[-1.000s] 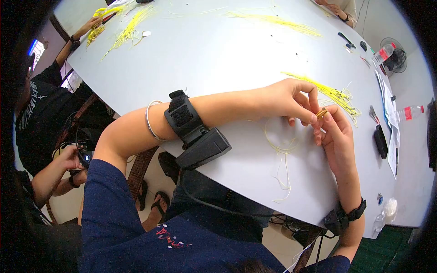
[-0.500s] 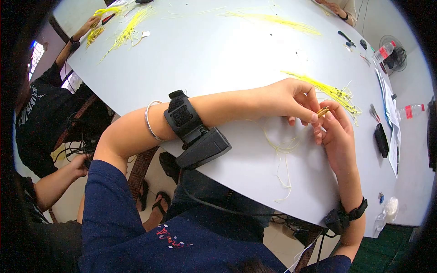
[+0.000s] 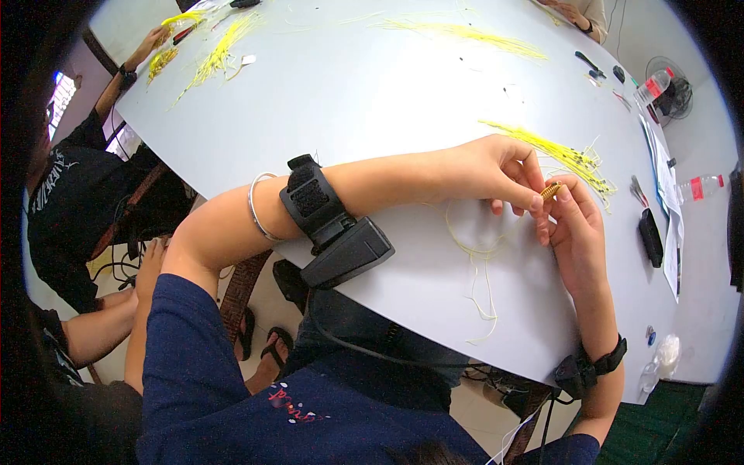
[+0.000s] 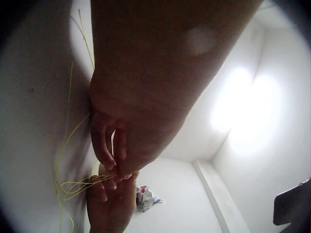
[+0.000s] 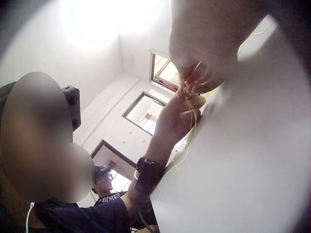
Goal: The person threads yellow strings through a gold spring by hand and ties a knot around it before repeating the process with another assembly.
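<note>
A small gold, coil-shaped piece [image 3: 551, 191] is held between both hands over the table's near side. My left hand [image 3: 502, 177] pinches it with thumb and fingertips from the left. From the other side my right hand [image 3: 578, 221] grips it, thumb laid along the coil. Thin yellow strands [image 4: 73, 187] trail out from between the fingers in the left wrist view and loop down near the tabletop. The right wrist view shows the ridged coil [image 5: 181, 81] upright at the fingertips, with strands hanging below it. Fingers partly hide the coil's ends.
A bundle of yellow strands with dark bits [image 3: 562, 153] lies just beyond my hands. Further off are more yellow bundles [image 3: 473, 36]. On the right stand bottles [image 3: 700, 188], papers [image 3: 668, 198] and a black case [image 3: 650, 239]. Other people sit around the white table [image 3: 372, 116].
The gold coil has tilted slightly between the fingertips, and my right thumb has shifted along it. Both hands stay in nearly the same place. At left, another person's hands have moved.
</note>
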Available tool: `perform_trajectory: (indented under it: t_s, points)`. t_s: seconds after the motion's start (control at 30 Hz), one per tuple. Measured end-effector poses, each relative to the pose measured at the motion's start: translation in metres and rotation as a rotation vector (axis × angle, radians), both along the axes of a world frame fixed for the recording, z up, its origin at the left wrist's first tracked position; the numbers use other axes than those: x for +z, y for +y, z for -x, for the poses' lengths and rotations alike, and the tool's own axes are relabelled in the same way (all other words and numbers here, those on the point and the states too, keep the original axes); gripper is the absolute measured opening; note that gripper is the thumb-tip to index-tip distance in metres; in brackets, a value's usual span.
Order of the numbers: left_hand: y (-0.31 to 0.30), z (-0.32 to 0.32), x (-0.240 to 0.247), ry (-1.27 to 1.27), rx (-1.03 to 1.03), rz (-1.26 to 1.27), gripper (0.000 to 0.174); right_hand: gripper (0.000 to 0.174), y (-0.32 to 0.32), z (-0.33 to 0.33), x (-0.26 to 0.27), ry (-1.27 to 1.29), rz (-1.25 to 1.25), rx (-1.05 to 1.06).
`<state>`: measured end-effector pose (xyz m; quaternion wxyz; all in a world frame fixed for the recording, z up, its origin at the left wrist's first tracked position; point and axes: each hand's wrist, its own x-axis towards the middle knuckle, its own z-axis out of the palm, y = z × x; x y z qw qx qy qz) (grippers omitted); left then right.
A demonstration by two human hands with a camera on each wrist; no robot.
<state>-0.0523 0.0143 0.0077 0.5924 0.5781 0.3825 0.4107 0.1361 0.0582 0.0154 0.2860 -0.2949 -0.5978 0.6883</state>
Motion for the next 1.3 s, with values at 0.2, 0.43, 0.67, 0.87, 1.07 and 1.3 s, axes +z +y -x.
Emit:
perform_trajectory:
  t_s: [0.2, 0.43, 0.67, 0.87, 1.07, 1.3]
  points:
    - [0.0012, -0.0001, -0.0017, 0.011, 0.000, 0.008, 0.022, 0.017, 0.0011, -0.0008, -0.0008, -0.024, -0.004, -0.024]
    - [0.0011, 0.0003, -0.0013, 0.028, -0.004, -0.006, 0.023, 0.017, -0.0018, 0.0022, 0.0011, -0.005, -0.030, 0.009]
    - [0.0012, 0.0003, -0.0014, 0.001, -0.014, 0.008, 0.022, 0.016, 0.0011, -0.0014, 0.0000, -0.030, -0.039, -0.011]
    - [0.0027, 0.0006, -0.0026, 0.006, -0.060, -0.016, 0.019, 0.018, -0.0037, 0.0021, 0.0075, 0.105, -0.009, -0.119]
    - [0.0036, -0.0038, -0.0016, -0.047, 0.092, -0.032, 0.027, 0.019, -0.0006, -0.0031, 0.0046, 0.066, -0.069, -0.066]
    - [0.0015, 0.0025, 0.0050, -0.002, 0.161, -0.162, 0.031, 0.023, -0.0034, -0.0016, 0.0045, -0.001, -0.075, 0.125]
